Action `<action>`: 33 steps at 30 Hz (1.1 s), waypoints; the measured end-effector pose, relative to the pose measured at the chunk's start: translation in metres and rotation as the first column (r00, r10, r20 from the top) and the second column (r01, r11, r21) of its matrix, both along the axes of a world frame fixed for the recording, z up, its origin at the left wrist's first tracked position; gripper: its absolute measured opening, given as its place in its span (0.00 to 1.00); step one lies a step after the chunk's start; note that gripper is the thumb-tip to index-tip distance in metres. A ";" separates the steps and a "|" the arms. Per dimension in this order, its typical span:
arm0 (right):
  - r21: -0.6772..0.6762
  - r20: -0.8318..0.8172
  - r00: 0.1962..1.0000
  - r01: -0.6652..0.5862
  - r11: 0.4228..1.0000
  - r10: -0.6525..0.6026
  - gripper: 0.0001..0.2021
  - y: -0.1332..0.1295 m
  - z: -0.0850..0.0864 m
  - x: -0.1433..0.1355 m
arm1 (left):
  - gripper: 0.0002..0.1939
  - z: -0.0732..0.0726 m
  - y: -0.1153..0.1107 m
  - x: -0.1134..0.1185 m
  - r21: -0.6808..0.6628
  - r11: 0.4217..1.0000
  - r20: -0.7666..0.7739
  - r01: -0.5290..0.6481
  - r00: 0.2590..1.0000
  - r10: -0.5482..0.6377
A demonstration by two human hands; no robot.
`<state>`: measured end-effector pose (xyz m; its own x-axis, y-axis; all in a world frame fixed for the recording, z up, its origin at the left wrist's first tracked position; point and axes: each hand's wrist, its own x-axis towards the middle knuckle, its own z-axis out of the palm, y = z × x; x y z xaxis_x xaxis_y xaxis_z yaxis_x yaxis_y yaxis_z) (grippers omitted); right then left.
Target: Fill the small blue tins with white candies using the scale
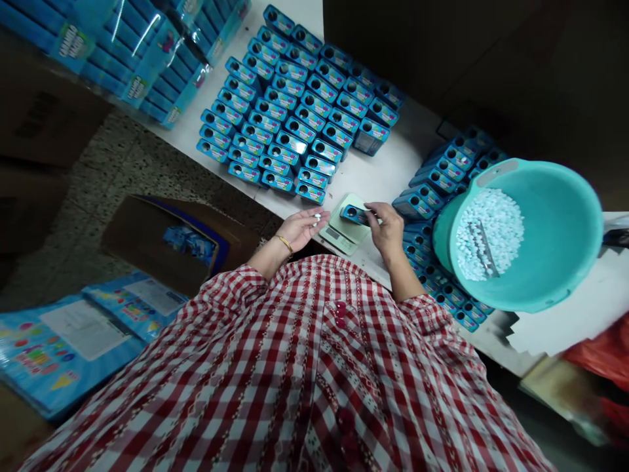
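A small blue tin with a dark round hole in its top is over the pale green scale. My right hand pinches the tin at its right end. Palm up, my left hand lies to the left of the scale, with a few small white pellets near its fingers. Many blue tins with the same round holes stand in rows on the white table beyond the scale. More blue tins stand to the right.
At the right, a turquoise tub holds white pellets and a clear scoop. Plastic-wrapped blue packs are stacked at the upper left. An open cardboard box with blue packets sits below the table's left edge, near printed blue cartons.
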<state>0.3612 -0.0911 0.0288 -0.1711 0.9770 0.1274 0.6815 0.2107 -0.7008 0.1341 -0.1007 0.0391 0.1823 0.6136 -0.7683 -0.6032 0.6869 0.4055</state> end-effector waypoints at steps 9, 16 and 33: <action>-0.180 0.302 0.943 -0.090 0.979 0.143 0.31 -0.005 -0.009 0.012 | 0.14 -0.012 -0.015 -0.050 -0.088 0.972 -0.143 -0.219 0.968 0.205; -0.204 0.317 0.938 -0.080 0.976 0.143 0.19 -0.001 -0.014 0.010 | 0.15 -0.014 -0.019 -0.067 -0.119 0.938 -0.157 -0.325 0.939 0.306; 0.084 0.546 0.772 0.337 0.938 -0.326 0.18 0.054 -0.018 0.045 | 0.18 -0.018 -0.012 -0.075 -0.162 0.917 -0.217 -0.365 0.919 0.328</action>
<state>0.4060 -0.0371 0.0110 0.1280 0.9872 0.0953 0.9751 -0.1077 -0.1941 0.0592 -0.1128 0.0216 -0.1686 0.4470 -0.8785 -0.7460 0.5246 0.4101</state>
